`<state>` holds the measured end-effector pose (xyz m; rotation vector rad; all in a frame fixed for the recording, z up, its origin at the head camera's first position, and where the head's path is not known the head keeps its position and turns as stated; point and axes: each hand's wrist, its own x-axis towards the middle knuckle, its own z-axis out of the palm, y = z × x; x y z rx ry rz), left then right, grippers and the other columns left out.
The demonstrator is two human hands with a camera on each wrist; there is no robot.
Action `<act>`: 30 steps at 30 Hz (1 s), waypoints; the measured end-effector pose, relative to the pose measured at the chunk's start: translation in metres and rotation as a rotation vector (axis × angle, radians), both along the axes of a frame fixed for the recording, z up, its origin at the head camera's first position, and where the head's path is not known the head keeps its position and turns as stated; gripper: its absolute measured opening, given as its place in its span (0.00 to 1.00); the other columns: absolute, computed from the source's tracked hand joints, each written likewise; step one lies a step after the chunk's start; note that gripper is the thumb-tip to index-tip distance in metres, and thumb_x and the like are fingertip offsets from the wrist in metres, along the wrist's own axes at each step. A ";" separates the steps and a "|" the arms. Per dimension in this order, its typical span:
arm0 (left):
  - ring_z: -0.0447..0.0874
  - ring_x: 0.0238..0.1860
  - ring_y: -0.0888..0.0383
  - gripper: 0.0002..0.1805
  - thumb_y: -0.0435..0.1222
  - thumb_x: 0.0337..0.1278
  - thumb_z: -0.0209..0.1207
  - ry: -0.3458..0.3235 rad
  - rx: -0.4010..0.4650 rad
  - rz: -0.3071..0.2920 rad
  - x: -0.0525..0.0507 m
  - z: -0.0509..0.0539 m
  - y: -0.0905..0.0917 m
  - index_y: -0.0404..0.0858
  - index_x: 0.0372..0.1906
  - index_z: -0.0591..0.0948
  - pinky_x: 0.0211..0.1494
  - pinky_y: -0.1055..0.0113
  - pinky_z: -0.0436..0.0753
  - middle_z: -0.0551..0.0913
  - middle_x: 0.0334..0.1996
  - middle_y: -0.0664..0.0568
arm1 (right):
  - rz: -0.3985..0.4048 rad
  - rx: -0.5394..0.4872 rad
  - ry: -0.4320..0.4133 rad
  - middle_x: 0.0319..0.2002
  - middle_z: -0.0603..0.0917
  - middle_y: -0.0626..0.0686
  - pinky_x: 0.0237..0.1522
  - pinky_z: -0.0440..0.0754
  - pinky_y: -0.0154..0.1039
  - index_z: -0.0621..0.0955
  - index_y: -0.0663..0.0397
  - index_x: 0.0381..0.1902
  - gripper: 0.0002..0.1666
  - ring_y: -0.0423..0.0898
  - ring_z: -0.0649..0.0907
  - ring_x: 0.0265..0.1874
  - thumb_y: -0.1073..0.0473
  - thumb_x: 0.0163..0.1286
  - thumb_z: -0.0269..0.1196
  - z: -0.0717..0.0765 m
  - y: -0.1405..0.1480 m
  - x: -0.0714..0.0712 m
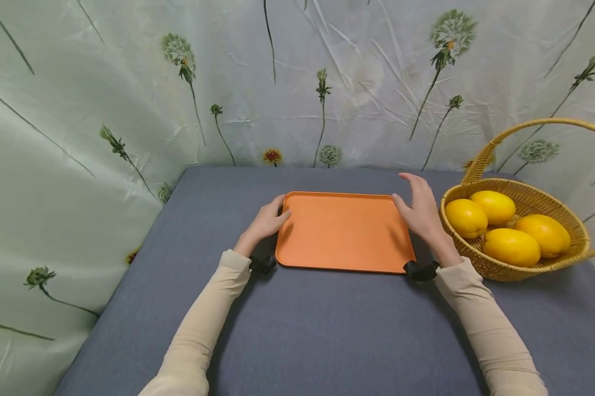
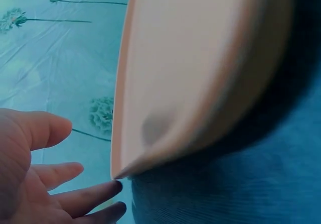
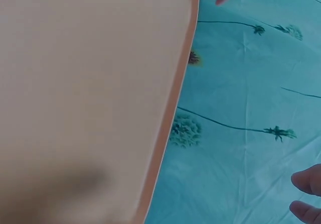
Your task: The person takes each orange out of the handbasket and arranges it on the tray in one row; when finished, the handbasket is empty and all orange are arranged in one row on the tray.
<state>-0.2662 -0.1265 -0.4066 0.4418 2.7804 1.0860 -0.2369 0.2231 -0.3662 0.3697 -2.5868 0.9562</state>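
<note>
- Head view: the orange tray (image 1: pixel 347 234) lies on the grey-blue table (image 1: pixel 327 330) in front of me, one long side towards me. My left hand (image 1: pixel 265 220) is at its left end, thumb by the rim and fingers spread; I can't tell how firmly it touches. My right hand (image 1: pixel 421 212) is at the far right corner, thumb and fingers wide apart, not clamped on anything.
- Same view: to handle the tray well, I'd set my hands opposite each other, midway along the short sides, so the load is even. The basket (image 1: pixel 495 271) of yellow fruits (image 1: pixel 512 247) stands just beside my right forearm, so I'd keep that elbow in and avoid a knock.
- Left wrist view: my thumb and fingers stand apart, with nothing pinched between them. The fingertips are right by the tray's corner; whether they touch it, I can't tell. A grip at the corner alone would probably let the tray swing, so I'd work further along the edge.
- Right wrist view: two of my fingertips show apart, clear of the tray's rim. I'd bring them in gently and press both ends equally, so it doesn't skid.
</note>
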 end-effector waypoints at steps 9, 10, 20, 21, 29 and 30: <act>0.62 0.70 0.43 0.30 0.41 0.67 0.47 -0.022 -0.013 0.004 0.016 -0.012 -0.009 0.32 0.70 0.60 0.72 0.50 0.63 0.65 0.68 0.37 | 0.003 -0.026 0.043 0.62 0.66 0.70 0.61 0.61 0.64 0.64 0.67 0.64 0.30 0.66 0.63 0.63 0.66 0.64 0.58 0.001 0.019 0.021; 0.61 0.70 0.43 0.30 0.40 0.67 0.48 -0.023 -0.010 0.003 0.018 -0.013 -0.011 0.32 0.69 0.61 0.72 0.50 0.63 0.65 0.68 0.37 | 0.000 -0.029 0.048 0.62 0.66 0.70 0.60 0.62 0.64 0.65 0.67 0.63 0.30 0.66 0.63 0.62 0.67 0.64 0.58 0.002 0.021 0.022; 0.60 0.70 0.40 0.29 0.37 0.63 0.52 0.025 0.020 -0.034 0.029 -0.016 -0.019 0.31 0.67 0.64 0.72 0.48 0.62 0.66 0.67 0.35 | -0.087 -0.014 0.053 0.59 0.66 0.72 0.47 0.64 0.59 0.64 0.66 0.65 0.32 0.65 0.66 0.49 0.69 0.63 0.57 0.011 0.045 0.030; 0.59 0.71 0.40 0.29 0.37 0.63 0.52 0.021 0.023 -0.030 0.030 -0.017 -0.019 0.32 0.67 0.65 0.73 0.48 0.61 0.65 0.67 0.36 | -0.100 -0.008 0.053 0.58 0.66 0.72 0.46 0.64 0.58 0.64 0.66 0.65 0.32 0.65 0.66 0.49 0.69 0.63 0.57 0.012 0.048 0.030; 0.55 0.73 0.43 0.28 0.38 0.64 0.52 0.032 0.052 -0.026 0.027 -0.027 -0.024 0.37 0.68 0.66 0.75 0.48 0.58 0.62 0.70 0.38 | -0.161 -0.012 0.017 0.56 0.65 0.72 0.45 0.62 0.55 0.62 0.64 0.66 0.32 0.66 0.66 0.49 0.67 0.64 0.56 0.016 0.064 0.029; 0.55 0.73 0.44 0.27 0.39 0.64 0.52 0.032 0.053 -0.024 0.027 -0.028 -0.025 0.37 0.68 0.66 0.75 0.49 0.58 0.62 0.70 0.39 | -0.163 -0.014 0.014 0.57 0.65 0.73 0.46 0.62 0.55 0.62 0.64 0.66 0.32 0.66 0.66 0.50 0.66 0.64 0.56 0.016 0.065 0.028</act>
